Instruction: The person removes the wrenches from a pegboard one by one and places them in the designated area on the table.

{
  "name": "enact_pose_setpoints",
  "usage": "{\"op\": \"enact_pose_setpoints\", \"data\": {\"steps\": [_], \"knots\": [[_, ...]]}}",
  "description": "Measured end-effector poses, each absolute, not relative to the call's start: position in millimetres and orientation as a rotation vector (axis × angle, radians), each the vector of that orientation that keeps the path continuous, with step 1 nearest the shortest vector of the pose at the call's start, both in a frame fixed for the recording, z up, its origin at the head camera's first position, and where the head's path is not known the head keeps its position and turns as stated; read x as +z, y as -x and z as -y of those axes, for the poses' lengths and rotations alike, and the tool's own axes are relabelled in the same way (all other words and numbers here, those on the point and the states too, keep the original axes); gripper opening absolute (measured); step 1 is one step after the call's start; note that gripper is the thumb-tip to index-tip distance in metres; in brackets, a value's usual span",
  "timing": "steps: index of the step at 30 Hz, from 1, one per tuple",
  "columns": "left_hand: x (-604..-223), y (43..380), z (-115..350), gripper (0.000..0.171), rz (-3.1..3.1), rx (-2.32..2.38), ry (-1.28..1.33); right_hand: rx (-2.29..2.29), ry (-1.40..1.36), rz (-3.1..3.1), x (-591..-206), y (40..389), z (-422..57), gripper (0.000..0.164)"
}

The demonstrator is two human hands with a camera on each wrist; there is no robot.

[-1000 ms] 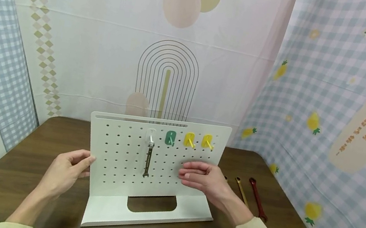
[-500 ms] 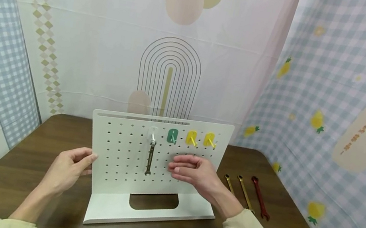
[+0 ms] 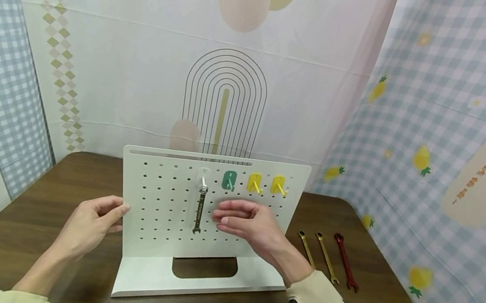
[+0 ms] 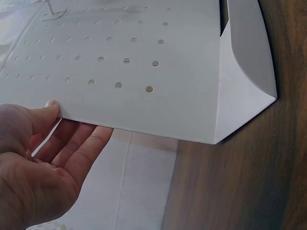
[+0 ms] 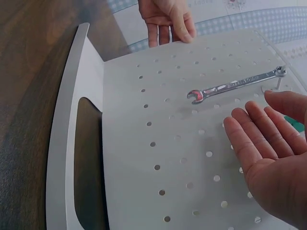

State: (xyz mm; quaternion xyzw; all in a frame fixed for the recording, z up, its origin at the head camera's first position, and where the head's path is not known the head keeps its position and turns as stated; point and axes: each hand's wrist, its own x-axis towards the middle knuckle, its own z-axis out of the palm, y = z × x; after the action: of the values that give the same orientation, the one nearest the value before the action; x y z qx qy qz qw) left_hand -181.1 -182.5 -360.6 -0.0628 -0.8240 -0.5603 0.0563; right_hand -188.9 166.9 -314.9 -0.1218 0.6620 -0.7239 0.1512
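A white pegboard stand [image 3: 144,277] stands upright on the table. My left hand [image 3: 88,225] pinches its left edge, thumb on the front face and fingers behind, as the left wrist view shows. From a white hook [image 3: 203,174] on the board hangs a silver combination wrench [image 3: 199,211], ring end up and open end down. My right hand [image 3: 254,226] is held in front of the board just right of this wrench, fingers extended and nothing in them. In the right wrist view its fingertips point toward the wrench [image 5: 235,86] with a gap between.
Right of the silver wrench are a green hook [image 3: 229,180] and two yellow hooks [image 3: 254,182], all bare. On the table right of the board lie two gold wrenches [image 3: 327,258] and a red wrench [image 3: 346,262]. Patterned curtains [image 3: 140,75] enclose the table.
My right hand has moved left across the board front toward the hanging wrench. The left hand keeps its grip on the edge. The head view has shifted slightly.
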Motion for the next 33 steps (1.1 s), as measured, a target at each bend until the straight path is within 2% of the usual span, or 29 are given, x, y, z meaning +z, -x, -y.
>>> {"op": "enact_pose_setpoints", "data": {"steps": [23, 33], "knots": [[-359, 180, 181, 0.026, 2.512, -1.692, 0.173, -2.022, 0.418, -1.954, -313, 199, -140, 0.041], [-359, 181, 181, 0.026, 2.511, -1.693, 0.163, -2.007, 0.470, -1.958, -316, 201, -133, 0.035]]}}
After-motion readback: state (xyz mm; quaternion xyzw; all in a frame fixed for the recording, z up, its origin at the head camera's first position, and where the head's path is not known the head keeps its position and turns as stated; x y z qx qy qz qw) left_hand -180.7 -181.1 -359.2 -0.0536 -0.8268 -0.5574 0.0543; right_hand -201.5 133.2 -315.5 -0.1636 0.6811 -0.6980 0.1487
